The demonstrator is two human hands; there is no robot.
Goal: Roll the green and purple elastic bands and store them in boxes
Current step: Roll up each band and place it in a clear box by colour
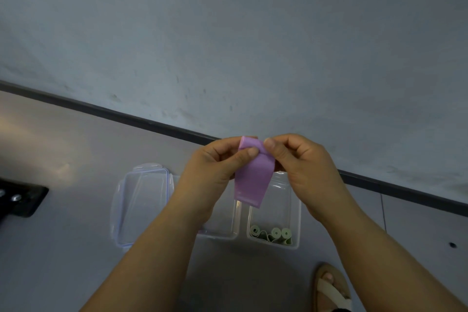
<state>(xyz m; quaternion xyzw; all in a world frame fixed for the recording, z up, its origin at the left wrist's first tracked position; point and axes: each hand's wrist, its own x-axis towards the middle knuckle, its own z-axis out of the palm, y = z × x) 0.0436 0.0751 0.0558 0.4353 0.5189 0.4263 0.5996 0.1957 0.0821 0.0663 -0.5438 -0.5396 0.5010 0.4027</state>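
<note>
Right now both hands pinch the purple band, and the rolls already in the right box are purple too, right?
Not quite: the head view shows green rolls in the right box. The left hand and right hand do pinch the purple band.

The left hand (pixel 215 164), its forearm and the purple elastic band (pixel 253 180) hide most of the middle clear plastic box (pixel 225 228). At nine o'clock a flat black object (pixel 22 200) runs off the edge of view; at five o'clock, a beige-strapped sandalled foot (pixel 331 289) too.
</note>
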